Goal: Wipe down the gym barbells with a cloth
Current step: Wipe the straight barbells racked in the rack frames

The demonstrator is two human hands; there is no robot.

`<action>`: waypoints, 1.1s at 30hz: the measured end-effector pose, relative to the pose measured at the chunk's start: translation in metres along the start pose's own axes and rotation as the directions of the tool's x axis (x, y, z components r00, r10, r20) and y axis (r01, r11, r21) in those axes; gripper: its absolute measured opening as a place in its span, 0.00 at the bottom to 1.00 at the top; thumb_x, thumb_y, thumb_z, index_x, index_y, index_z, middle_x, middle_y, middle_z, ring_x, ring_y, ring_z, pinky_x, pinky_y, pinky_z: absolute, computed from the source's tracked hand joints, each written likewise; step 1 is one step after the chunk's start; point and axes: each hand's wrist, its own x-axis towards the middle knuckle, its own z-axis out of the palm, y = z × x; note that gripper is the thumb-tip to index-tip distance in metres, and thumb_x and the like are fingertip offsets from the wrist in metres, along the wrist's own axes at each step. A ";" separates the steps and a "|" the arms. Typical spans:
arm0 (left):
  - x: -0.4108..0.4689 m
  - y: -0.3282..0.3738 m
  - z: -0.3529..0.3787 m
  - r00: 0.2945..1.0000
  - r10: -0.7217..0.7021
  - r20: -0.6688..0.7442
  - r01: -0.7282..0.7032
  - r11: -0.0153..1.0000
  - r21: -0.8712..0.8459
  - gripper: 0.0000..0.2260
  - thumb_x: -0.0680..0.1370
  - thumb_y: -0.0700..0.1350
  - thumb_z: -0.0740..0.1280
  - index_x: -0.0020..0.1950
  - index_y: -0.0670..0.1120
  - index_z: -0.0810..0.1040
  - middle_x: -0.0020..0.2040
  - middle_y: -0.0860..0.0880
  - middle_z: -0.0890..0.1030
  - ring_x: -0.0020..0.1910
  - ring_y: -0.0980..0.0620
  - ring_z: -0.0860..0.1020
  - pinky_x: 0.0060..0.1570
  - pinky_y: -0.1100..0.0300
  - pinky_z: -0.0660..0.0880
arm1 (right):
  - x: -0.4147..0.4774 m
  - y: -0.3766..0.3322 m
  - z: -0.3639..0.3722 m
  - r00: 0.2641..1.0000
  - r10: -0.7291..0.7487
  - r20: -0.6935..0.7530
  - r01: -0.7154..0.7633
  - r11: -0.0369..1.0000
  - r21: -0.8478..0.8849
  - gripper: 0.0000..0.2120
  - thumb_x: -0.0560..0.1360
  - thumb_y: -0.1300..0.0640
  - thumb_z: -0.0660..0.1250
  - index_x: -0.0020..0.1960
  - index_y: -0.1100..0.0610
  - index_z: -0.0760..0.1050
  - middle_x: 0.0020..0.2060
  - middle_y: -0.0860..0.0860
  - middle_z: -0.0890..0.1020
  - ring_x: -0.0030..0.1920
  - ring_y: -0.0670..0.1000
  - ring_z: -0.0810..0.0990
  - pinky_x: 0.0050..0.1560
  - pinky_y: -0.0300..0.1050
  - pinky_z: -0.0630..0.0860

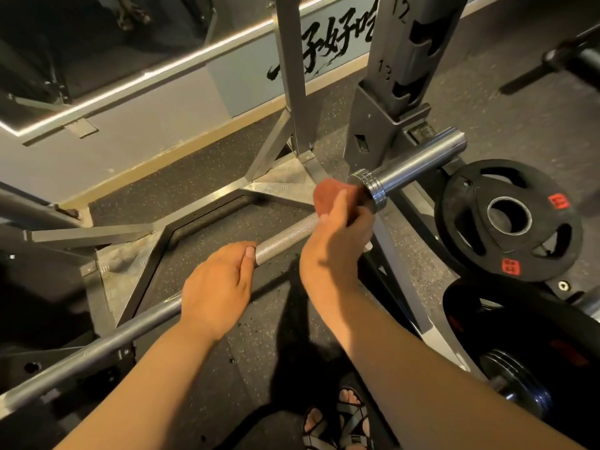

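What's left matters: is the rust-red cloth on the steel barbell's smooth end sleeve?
No, the right hand grips the cloth on the shaft, beside the collar.

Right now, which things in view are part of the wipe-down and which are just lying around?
In the job:
barbell, gripped by the left hand
red-brown cloth, held on the bar near the collar by the right hand

Just there:
black weight plate at right
stacked plates at lower right
rack upright
sandals
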 end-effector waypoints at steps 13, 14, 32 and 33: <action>0.004 0.002 0.000 0.999 -0.024 0.028 0.022 0.995 0.100 0.14 0.85 0.56 0.50 0.56 0.57 0.74 0.48 0.56 0.77 0.46 0.48 0.78 0.42 0.54 0.69 | 0.018 0.028 -0.025 0.632 -0.474 0.614 0.775 0.359 -0.520 0.15 0.82 0.60 0.61 0.65 0.64 0.76 0.62 0.57 0.77 0.63 0.50 0.71 0.70 0.35 0.65; 0.004 0.001 0.001 0.999 -0.020 0.025 0.018 0.994 0.104 0.14 0.85 0.56 0.49 0.54 0.56 0.74 0.47 0.56 0.76 0.45 0.48 0.78 0.42 0.54 0.69 | 0.011 0.034 -0.024 0.555 -0.462 0.692 0.832 0.289 -0.474 0.17 0.80 0.60 0.62 0.67 0.63 0.75 0.63 0.57 0.77 0.65 0.52 0.71 0.70 0.37 0.65; -0.017 -0.035 -0.005 0.976 -0.053 -0.211 0.093 0.979 0.184 0.17 0.85 0.52 0.51 0.40 0.50 0.70 0.35 0.52 0.70 0.35 0.48 0.69 0.42 0.51 0.69 | 0.028 0.037 -0.021 0.421 -0.419 0.805 0.905 0.255 -0.340 0.21 0.77 0.70 0.65 0.68 0.57 0.77 0.66 0.56 0.76 0.68 0.57 0.72 0.73 0.55 0.66; -0.017 -0.037 -0.005 0.978 -0.049 -0.203 0.087 0.980 0.180 0.17 0.85 0.52 0.50 0.40 0.50 0.70 0.35 0.52 0.70 0.35 0.48 0.70 0.41 0.51 0.69 | 0.036 0.033 -0.026 0.454 -0.425 0.783 0.890 0.267 -0.371 0.19 0.80 0.67 0.65 0.69 0.58 0.75 0.66 0.56 0.75 0.67 0.56 0.71 0.72 0.54 0.68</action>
